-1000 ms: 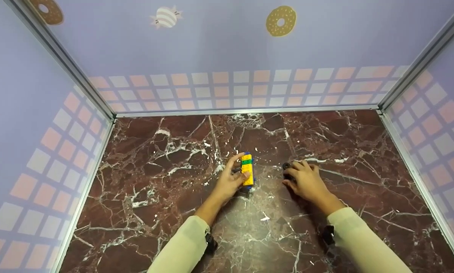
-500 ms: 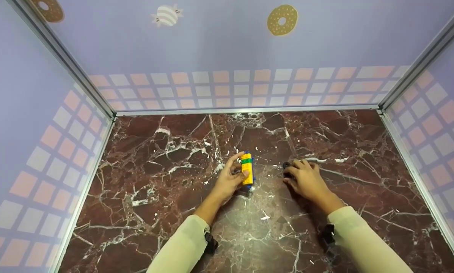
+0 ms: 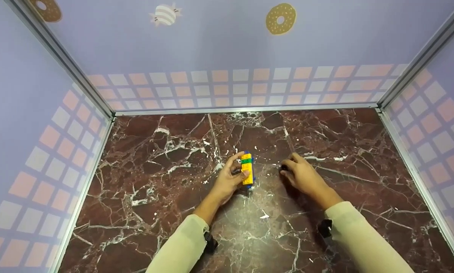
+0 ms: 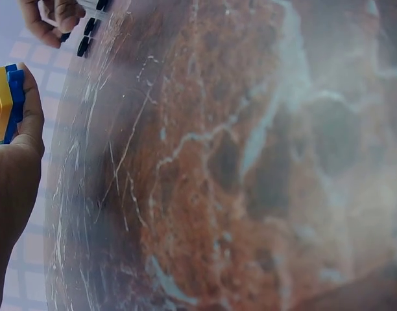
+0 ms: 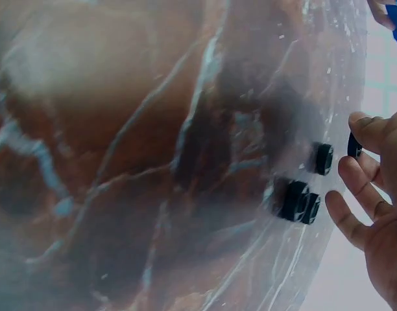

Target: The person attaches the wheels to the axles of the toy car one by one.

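Note:
My left hand (image 3: 227, 182) grips a yellow block piece (image 3: 247, 170) with a green band and blue parts along its edge, thumb on top of it. In the left wrist view the yellow and blue piece (image 4: 10, 103) shows at the left edge. My right hand (image 3: 302, 176) pinches a small black wheel (image 5: 355, 144) between thumb and fingertip. Several other black wheels (image 5: 296, 201) stand on the table beside that hand in the right wrist view; in the head view the hand mostly hides them.
A dark red marbled table (image 3: 154, 212) with white veins lies under both hands. Purple walls with pink and white squares (image 3: 219, 89) enclose it at the back, left and right. Black wrist devices (image 3: 210, 242) sit at both sleeves.
My right hand has shifted slightly left and lifted a black wheel between its fingers. My left hand and the yellow piece have hardly moved.

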Motion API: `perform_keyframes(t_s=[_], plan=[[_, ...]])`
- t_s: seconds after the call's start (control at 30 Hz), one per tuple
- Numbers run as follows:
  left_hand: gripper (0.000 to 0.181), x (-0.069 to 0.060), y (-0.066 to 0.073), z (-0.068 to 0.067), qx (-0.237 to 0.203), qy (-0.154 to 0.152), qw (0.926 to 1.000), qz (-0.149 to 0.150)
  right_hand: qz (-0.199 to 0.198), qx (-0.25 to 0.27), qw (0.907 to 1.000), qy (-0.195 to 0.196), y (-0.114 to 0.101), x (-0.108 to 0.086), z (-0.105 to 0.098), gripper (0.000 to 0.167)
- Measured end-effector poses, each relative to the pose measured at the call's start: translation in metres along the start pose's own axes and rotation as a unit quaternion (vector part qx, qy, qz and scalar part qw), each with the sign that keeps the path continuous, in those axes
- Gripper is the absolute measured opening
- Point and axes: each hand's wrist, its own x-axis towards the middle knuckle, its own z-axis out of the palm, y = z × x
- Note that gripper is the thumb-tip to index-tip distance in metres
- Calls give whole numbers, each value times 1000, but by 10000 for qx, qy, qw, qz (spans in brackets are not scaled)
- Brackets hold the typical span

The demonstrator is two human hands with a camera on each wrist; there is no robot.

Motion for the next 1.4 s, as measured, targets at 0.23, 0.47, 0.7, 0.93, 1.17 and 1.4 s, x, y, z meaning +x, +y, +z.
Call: perform_keyframes(t_s=[0.23, 0.47, 0.7, 0.93, 1.17, 1.4], plan=[[78, -1, -1, 1, 64, -15, 10000, 35, -72, 279, 9995, 157, -12, 14, -2, 25], [76, -3, -2, 2, 211, -25, 9998, 29, -182, 678, 9970, 320, -21, 25, 0, 26], [75, -3, -4, 4, 282, 12, 9996, 22, -112, 979, 9950, 161, -29, 31, 2, 26], [74, -2, -5, 5, 207, 69, 9998, -12, -128, 1134, 9933, 206, -38, 38, 5, 30], [76, -3, -3, 6, 195, 31, 9998, 36, -236, 1370, 9898, 298, -44, 45, 9, 28], [74, -3, -4, 6, 159, 91, 9998, 32, -128, 1451, 9889, 300, -45, 46, 12, 30]])
